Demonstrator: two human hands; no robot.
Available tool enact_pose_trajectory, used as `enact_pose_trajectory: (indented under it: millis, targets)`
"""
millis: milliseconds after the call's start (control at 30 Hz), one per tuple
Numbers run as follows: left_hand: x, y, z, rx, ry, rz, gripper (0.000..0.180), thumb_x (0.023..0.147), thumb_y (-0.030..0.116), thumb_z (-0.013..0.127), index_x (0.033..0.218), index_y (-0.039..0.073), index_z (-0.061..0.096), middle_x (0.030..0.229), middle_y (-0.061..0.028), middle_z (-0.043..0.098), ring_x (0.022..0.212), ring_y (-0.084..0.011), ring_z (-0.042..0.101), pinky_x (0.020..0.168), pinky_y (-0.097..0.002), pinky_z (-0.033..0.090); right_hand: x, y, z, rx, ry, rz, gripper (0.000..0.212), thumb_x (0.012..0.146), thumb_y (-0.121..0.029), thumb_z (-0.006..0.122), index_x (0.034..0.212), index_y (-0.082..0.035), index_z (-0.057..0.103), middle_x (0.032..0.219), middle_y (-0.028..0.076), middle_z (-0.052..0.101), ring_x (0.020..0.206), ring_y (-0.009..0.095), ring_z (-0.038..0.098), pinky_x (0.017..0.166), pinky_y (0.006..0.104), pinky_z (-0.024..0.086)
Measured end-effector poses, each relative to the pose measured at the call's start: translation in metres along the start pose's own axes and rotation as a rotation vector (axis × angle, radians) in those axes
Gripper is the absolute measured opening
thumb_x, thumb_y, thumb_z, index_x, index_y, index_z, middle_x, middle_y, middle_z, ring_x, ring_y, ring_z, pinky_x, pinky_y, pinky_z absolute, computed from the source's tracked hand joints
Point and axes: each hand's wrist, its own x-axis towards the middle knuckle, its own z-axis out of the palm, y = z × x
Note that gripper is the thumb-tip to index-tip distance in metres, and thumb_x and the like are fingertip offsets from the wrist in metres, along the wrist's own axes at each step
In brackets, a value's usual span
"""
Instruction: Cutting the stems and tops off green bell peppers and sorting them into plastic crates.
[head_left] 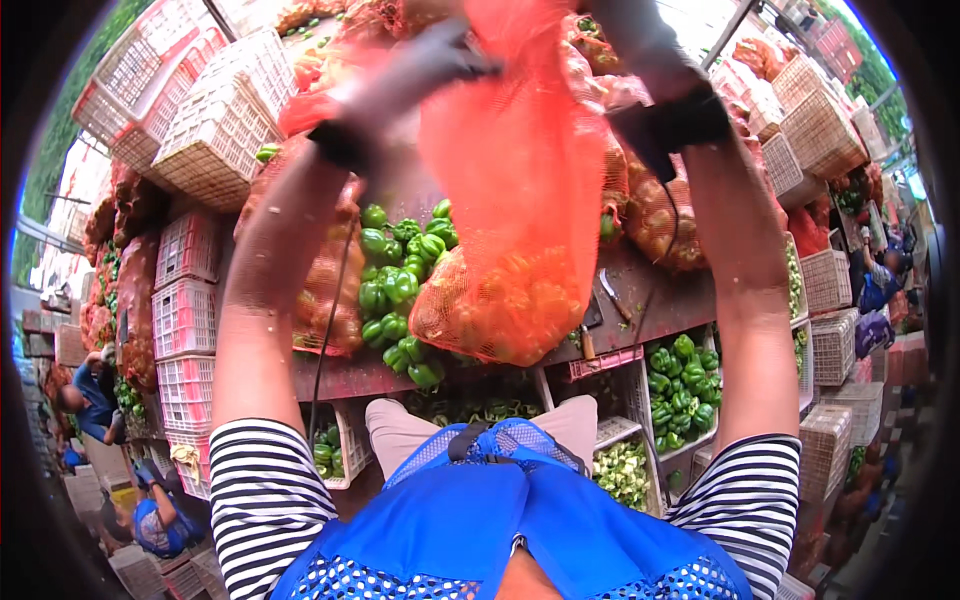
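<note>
Hanging below both raised hands, an orange mesh sack (520,200) of peppers is clamped at its top by the gloved left hand (400,80) and right hand (650,70). Loose green peppers (395,280) are spread on the worn table (660,300) beneath; stacked plastic crates (215,120) are ranged around.

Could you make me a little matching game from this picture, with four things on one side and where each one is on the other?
Things:
1. orange mesh sack
2. loose green peppers
3. white crate of green peppers
4. stacked white crates

Places:
A. heaped on the table, left of the sack's full bottom
B. piled in a column at the left of the table
C. held up by the neck in both hands
D. under the table's right end

Pairs: 1-C, 2-A, 3-D, 4-B
</note>
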Motion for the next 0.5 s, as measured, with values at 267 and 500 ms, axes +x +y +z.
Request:
enact_pose_trajectory:
  millis: [267,500]
  targets:
    - [-0.051,-0.059,0.067,0.190,0.129,-0.130,0.023,0.098,0.016,0.049,0.086,0.004,0.064,0.082,-0.0052,0.064,0.077,-0.0122,0.059,0.066,-0.0268,0.048,-0.097,0.000,-0.015,-0.132,-0.189,0.130,0.086,0.082,-0.018,0.074,0.151,-0.013,0.023,0.142,0.022,0.043,0.122,0.027,0.051,0.096,0.0363,0.050]
    - [-0.098,-0.035,0.147,0.207,0.154,-0.349,0.027,0.101,0.020,0.053,0.117,-0.001,0.062,0.111,-0.0010,0.065,0.090,-0.0063,0.057,0.081,-0.0229,0.046,-0.323,0.132,0.060,-0.421,-0.353,0.472,0.096,0.077,-0.031,0.080,0.150,-0.004,0.025,0.151,0.017,0.034,0.140,0.030,0.032,0.117,0.0379,0.025]
